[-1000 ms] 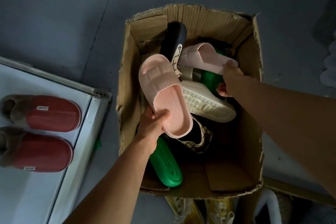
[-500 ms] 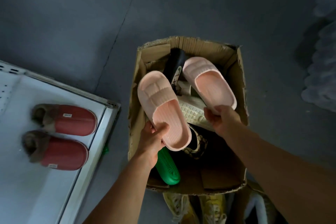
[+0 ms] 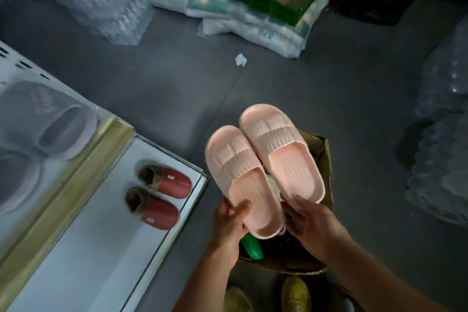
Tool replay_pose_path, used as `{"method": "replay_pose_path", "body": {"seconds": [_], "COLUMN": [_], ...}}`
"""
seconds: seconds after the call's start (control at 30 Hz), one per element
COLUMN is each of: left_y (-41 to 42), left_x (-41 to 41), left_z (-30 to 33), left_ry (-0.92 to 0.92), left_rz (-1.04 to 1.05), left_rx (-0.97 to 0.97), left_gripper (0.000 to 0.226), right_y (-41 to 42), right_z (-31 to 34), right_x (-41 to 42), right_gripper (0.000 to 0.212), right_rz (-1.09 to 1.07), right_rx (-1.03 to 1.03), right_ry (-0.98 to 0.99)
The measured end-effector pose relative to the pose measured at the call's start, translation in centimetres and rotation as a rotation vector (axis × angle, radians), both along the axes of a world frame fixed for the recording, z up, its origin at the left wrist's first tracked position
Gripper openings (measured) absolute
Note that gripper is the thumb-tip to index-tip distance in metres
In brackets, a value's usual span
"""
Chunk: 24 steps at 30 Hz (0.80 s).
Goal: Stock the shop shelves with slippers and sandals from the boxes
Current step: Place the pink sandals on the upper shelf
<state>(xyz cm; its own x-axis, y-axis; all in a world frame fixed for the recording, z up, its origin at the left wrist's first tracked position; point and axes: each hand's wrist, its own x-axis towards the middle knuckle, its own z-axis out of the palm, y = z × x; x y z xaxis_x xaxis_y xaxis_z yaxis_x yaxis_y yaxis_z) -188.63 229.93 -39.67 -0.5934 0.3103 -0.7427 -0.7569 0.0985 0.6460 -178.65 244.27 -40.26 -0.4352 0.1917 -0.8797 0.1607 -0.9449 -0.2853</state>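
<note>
Left hand (image 3: pixel 231 220) and right hand (image 3: pixel 307 223) each grip one ridged pale-pink foam slide (image 3: pixel 243 180) by its heel, paired above the open cardboard box (image 3: pixel 323 159), presumably for shelving together.

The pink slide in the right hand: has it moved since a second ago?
Yes. The right pink slide has come up out of the cardboard box, beside its mate.

A crumpled paper scrap (image 3: pixel 240 60) lies on the grey floor (image 3: pixel 329 88), near shrink-wrapped bottle packs (image 3: pixel 101 0).
</note>
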Motion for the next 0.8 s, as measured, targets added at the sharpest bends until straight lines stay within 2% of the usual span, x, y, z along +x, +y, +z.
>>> {"method": "replay_pose_path", "body": {"seconds": [0.13,0.27,0.47,0.53,0.6,0.7,0.8], "left_y": [-1.9,-4.5,-10.3,-13.4,-17.0,-22.3,-27.4], "left_x": [1.3,2.8,4.7,5.5,6.5,8.0,9.1], "left_z": [5.8,10.3,16.1,17.9,19.6,22.7,25.5], "left_ry": [0.092,0.1,0.169,0.179,0.179,0.192,0.215], "left_rz": [0.093,0.211,0.288,0.29,0.288,0.271,0.255], "left_rx": [0.029,0.039,0.033,0.02,0.026,0.059,0.081], "left_gripper": [0.041,0.044,0.032,0.029,0.034,0.04,0.039], "right_y": [-3.0,-6.1,-12.6,-15.6,-18.7,-22.7,-26.2], "right_z": [6.1,11.0,17.7,19.7,21.4,24.2,28.3], "right_x": [0.0,-0.2,0.1,0.7,1.7,3.6,5.2], "right_gripper": [0.075,0.055,0.032,0.032,0.033,0.017,0.012], "right_rz": [0.032,0.018,0.032,0.065,0.076,0.112,0.129], "right_rx": [0.028,0.102,0.179,0.191,0.17,0.111,0.058], "right_ry": [0.05,0.034,0.09,0.118,0.146,0.19,0.224]}}
